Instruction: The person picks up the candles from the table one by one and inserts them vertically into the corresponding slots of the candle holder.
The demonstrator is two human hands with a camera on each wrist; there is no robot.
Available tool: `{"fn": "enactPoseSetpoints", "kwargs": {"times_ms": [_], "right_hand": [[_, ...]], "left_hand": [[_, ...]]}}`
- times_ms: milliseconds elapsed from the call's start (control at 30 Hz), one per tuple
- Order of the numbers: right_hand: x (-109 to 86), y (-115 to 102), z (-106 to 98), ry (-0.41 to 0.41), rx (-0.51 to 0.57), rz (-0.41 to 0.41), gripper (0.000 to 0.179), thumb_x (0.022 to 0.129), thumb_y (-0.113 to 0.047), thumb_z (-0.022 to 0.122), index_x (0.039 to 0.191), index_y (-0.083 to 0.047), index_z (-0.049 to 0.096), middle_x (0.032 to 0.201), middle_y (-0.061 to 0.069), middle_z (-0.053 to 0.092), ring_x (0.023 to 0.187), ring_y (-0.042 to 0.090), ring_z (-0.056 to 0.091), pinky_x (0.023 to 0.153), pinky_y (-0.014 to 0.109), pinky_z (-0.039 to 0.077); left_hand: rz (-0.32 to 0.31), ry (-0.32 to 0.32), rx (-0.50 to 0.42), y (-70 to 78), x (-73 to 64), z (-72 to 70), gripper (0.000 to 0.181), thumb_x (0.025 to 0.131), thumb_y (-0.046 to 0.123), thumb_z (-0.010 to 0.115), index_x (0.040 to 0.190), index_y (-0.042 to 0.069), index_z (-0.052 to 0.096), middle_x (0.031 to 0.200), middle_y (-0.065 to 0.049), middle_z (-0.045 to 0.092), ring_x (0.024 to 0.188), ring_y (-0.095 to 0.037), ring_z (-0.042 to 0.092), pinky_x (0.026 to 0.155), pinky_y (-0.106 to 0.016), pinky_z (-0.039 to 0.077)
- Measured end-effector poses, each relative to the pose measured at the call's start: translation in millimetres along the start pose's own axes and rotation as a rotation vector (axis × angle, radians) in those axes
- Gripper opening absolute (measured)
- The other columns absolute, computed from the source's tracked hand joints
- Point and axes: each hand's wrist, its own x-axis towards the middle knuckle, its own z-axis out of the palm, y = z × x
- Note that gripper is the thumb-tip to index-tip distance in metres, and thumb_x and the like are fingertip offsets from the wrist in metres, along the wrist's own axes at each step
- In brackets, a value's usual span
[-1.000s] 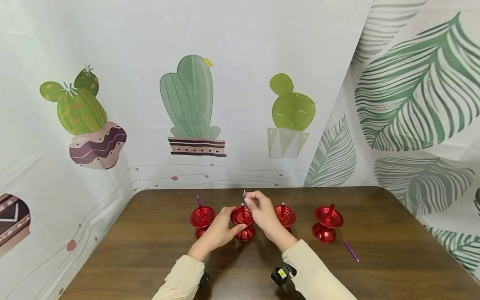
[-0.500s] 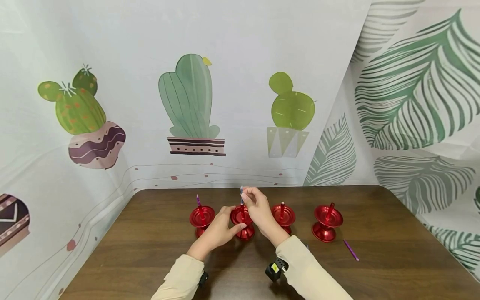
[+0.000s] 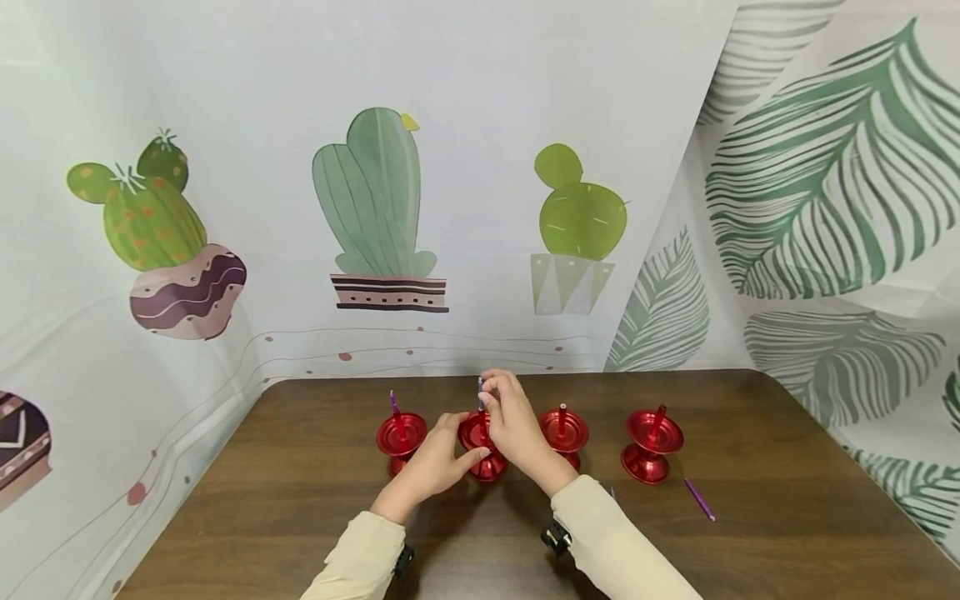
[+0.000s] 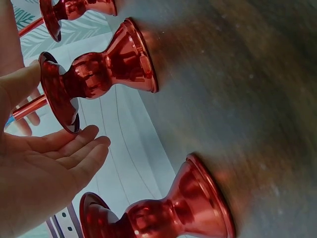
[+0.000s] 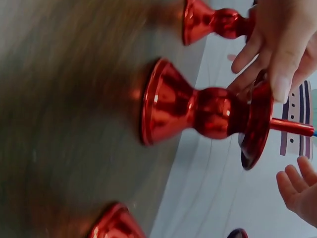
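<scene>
A: Where was the blue candle (image 3: 481, 395)?
B: Upright at the tip of the tube (image 5: 292, 127) on a red holder (image 3: 489, 468), pinched by the right hand (image 3: 516, 421).
A: Left hand (image 3: 433, 462)?
B: Gripped that holder's dish (image 4: 57, 94). Purple candle (image 3: 700, 500) lay right of the right hand.

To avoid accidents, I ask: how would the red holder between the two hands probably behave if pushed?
The red holder likely resists tipping on its flared base; pushing its raised dish might topple it. Its glossy surface may feel slippery.
</scene>
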Motion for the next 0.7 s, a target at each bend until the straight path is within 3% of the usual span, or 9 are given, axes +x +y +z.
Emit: {"fn": "enactPoseSetpoints", "kwargs": {"times_ms": [133, 400, 700], "right_hand": [[0.4, 2.7, -1.2, 0.007, -0.106, -0.09, 0.008, 0.096, -0.004, 0.055, 0.095, -0.003, 0.047, 0.12, 0.02, 0.054, 0.112, 0.033, 0.052, 0.091, 0.046, 0.047], [1.8, 2.7, -2.5, -0.006, -0.136, -0.143, 0.009, 0.095, -0.001, 0.054, 0.093, -0.004, 0.046, 0.12, 0.017, 0.055, 0.108, 0.03, 0.055, 0.088, 0.043, 0.049], [-2.2, -0.9, -5.5, -0.032, -0.142, -0.079, 0.006, 0.098, -0.006, 0.053, 0.096, -0.004, 0.047, 0.12, 0.015, 0.054, 0.112, 0.03, 0.053, 0.092, 0.043, 0.048]], "left_hand": [[0.007, -0.003, 0.0, -0.5, 0.0, -0.4, 0.062, 0.088, 0.022, 0.071, 0.13, -0.014, 0.044, 0.122, -0.023, 0.053, 0.11, -0.033, 0.057, 0.095, -0.046, 0.047], [0.017, 0.01, 0.004, -1.6, 0.2, -1.8, 0.063, 0.087, 0.022, 0.072, 0.13, -0.015, 0.045, 0.123, -0.024, 0.053, 0.111, -0.034, 0.057, 0.096, -0.046, 0.047], [0.03, 0.021, 0.002, -1.2, -0.6, 2.6, 0.062, 0.088, 0.02, 0.071, 0.13, -0.016, 0.044, 0.123, -0.026, 0.052, 0.114, -0.036, 0.054, 0.097, -0.048, 0.045]]}}
